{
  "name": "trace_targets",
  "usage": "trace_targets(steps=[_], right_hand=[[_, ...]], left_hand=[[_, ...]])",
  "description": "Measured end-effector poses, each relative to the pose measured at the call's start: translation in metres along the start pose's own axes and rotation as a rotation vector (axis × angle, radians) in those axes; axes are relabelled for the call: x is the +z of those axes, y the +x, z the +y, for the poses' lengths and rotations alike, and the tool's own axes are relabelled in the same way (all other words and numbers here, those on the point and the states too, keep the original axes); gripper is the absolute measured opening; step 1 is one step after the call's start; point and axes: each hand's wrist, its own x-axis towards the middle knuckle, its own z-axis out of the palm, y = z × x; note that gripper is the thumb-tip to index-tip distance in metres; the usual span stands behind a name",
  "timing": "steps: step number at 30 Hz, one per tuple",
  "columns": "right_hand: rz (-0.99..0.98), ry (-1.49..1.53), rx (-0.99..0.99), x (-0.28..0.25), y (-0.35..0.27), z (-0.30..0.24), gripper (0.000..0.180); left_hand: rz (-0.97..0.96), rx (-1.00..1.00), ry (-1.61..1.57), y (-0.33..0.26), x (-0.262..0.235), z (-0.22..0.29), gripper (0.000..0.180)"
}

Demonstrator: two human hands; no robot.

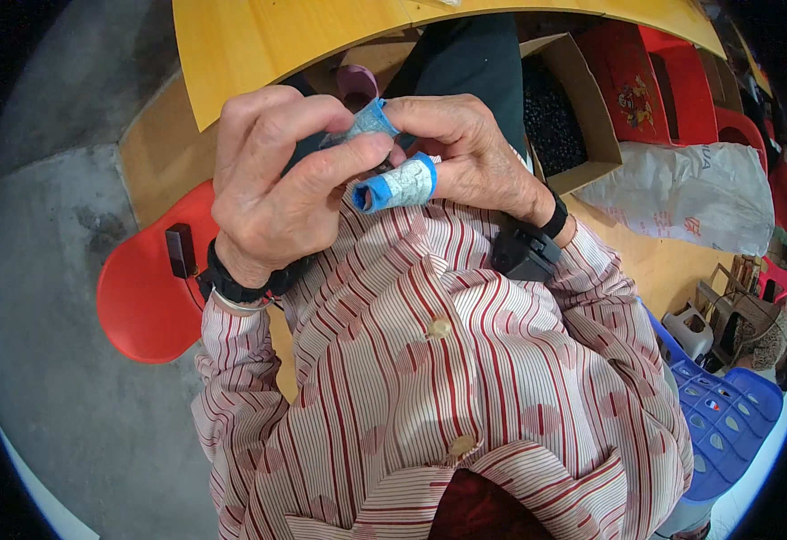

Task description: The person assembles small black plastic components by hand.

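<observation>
In front of my chest, my left hand (281, 171) and my right hand (470, 148) come together. Thumb and forefinger of the left pinch a pale, blue-edged finger sleeve (371, 122) at the tip of my right forefinger. A second finger sleeve (400, 185), white-patterned with blue rims, sits around the right thumb's end, and its tube mouth gapes toward the left. My other right fingers curl in behind; a small dark bit shows between the hands, too hidden to name. Just beyond them loops a purplish strip (357, 83).
Ahead curves a yellow tabletop (276, 36). A cardboard box (596, 117) of small black pieces stands at the right, beside a red box (623, 81) and a whitish plastic sack (691, 193). To my left is a red stool (155, 288); a blue plastic seat (718, 423) is lower right.
</observation>
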Motion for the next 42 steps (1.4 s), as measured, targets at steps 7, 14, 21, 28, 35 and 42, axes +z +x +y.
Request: trace_targets(steps=[7,14,21,28,35,42], right_hand=[[0.019,0.011,-0.013,0.004,0.000,0.001,0.032],[0.092,0.068,0.020,0.012,-0.002,0.003,0.031],[0.023,0.027,0.022,0.003,0.004,-0.003,0.030],[0.054,-0.088,0.019,0.002,0.007,-0.008,0.033],[0.046,-0.012,0.083,0.003,0.005,-0.010,0.029],[0.015,0.332,0.180,0.001,0.003,-0.004,0.029]], left_hand=[[0.040,0.101,0.080,-0.002,0.001,0.001,0.040],[0.066,0.098,0.134,-0.002,0.003,0.004,0.039],[0.022,0.099,0.175,-0.003,-0.002,0.004,0.040],[-0.001,0.119,0.181,0.003,-0.005,0.006,0.037],[-0.028,0.152,0.220,0.002,-0.004,0.003,0.033],[0.006,0.153,0.242,0.006,-0.005,0.009,0.033]])
